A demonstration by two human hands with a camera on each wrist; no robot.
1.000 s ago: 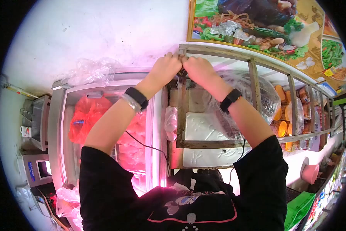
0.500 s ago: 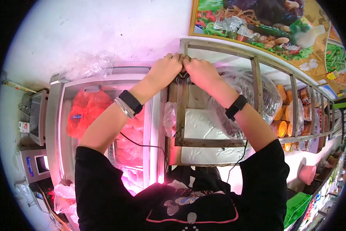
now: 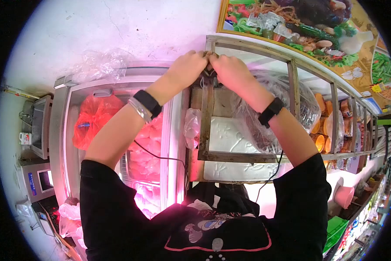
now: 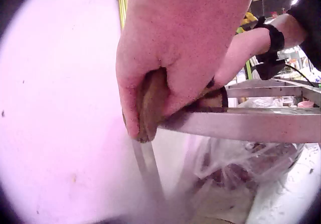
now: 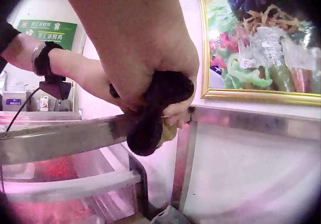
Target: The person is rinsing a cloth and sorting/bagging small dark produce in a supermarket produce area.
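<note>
Both hands meet at the near left corner of a worn metal frame (image 3: 293,87). My left hand (image 3: 189,68) curls its fingers round a dark brown folded piece (image 4: 151,106), which sticks out between thumb and fingers in the left wrist view. Close beside it, my right hand (image 3: 231,71) grips the same kind of dark material; in the right wrist view a rounded dark fold (image 5: 144,134) hangs over the frame's bar, with a yellowish bit behind it. What this piece is I cannot tell. Black bands (image 3: 271,112) sit on both wrists.
Left of the frame stands a glass-topped display case (image 3: 173,148) holding red plastic bags (image 3: 97,115). Inside the frame lie a white board (image 3: 230,135) and a clear plastic bag (image 3: 306,102). Orange-lidded jars (image 3: 320,141) stand farther right. A framed food picture (image 3: 300,26) hangs on the wall.
The head view has shifted, so the frame and the wall picture appear higher. Both hands stay together at the frame's corner, still gripping the dark piece.
</note>
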